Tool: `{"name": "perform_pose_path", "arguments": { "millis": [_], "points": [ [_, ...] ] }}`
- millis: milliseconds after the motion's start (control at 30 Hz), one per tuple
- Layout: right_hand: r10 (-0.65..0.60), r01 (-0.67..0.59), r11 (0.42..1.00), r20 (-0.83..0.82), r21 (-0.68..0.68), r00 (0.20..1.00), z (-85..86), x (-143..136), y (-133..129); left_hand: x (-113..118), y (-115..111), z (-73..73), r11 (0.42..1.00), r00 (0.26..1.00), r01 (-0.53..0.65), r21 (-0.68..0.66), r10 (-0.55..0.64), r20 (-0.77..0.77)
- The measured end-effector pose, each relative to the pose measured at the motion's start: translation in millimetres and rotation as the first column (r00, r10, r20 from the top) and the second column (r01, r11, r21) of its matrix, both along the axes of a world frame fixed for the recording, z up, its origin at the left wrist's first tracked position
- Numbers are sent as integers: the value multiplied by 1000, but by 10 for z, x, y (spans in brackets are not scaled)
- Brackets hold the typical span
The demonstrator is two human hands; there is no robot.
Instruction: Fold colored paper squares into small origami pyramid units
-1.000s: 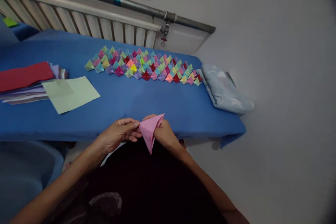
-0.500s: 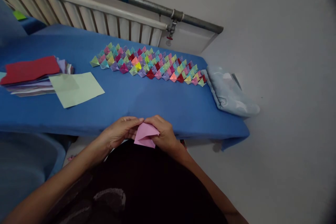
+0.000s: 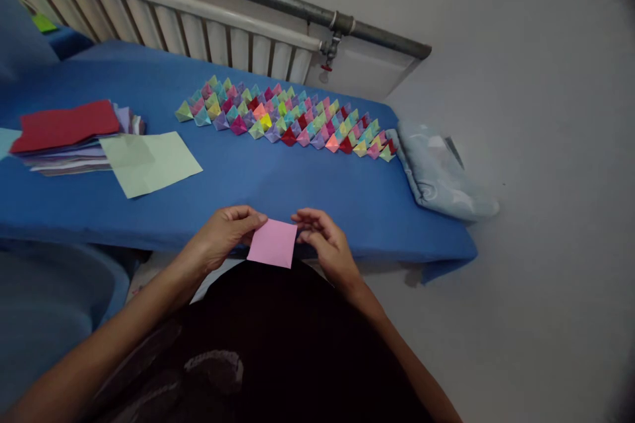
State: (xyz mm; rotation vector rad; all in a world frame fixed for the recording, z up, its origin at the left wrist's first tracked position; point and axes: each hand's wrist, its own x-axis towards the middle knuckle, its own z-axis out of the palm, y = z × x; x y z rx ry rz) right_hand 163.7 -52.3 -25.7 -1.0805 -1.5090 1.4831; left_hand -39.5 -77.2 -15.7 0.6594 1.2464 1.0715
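Observation:
A small folded pink paper square (image 3: 272, 244) is held just in front of the table's near edge, its face toward me and lying flat. My left hand (image 3: 225, 234) pinches its upper left corner between thumb and fingers. Beside the paper's right edge, my right hand (image 3: 325, 244) has its fingers curved and apart, with a gap between thumb and forefinger. It appears to be off the paper. Beyond both hands, rows of small folded paper boats (image 3: 288, 120) in many colours stand close together on the blue cloth.
The blue-covered table (image 3: 248, 178) runs along a radiator (image 3: 215, 39) and pipe. At left lie a stack of coloured paper (image 3: 69, 129) and a pale green sheet (image 3: 153, 164). A folded grey-blue cloth (image 3: 436, 172) lies at the right end. A blue chair (image 3: 54, 297) stands at lower left.
The pink paper was partly opened with both hands on it; now it is a flat square. My right hand has moved off to the right, and the left keeps its pinch.

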Motion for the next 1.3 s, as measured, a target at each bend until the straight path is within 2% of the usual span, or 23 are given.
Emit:
{"name": "perform_pose_path", "arguments": {
  "millis": [67,233,367,467,700,900,1033,1100,1167,1300],
  "points": [
    [-19,16,997,-45,-77,999,59,-37,-3,15,-7,22,999,999,-8,49,10,-38],
    [96,-110,965,-71,-240,993,101,-158,-18,52,-10,53,993,997,-27,115,35,-70],
    [33,-79,939,-143,-333,989,76,-185,-19,61,-22,56,998,999,11,63,-9,-40],
    [3,-54,937,-147,-345,989,69,-184,-13,66,-26,52,998,999,49,42,-48,-26],
    [40,-55,952,-56,-300,998,26,-174,5,74,11,-7,995,999,-3,96,7,-45],
    [34,-50,971,-72,-233,997,60,-182,5,93,68,-52,988,992,3,152,16,-125],
    [25,-34,988,-59,-151,998,123,-173,90,64,276,52,981,985,53,188,-21,-171],
    [0,-2,994,-18,-107,1000,148,-167,179,33,447,119,973,974,71,220,-19,-227],
    [-19,22,994,28,-105,999,158,-169,288,2,643,156,965,947,136,224,-60,-317],
    [-39,55,987,105,-150,994,134,-208,511,-23,1028,98,962,914,188,200,-97,-393]
  ]
}}
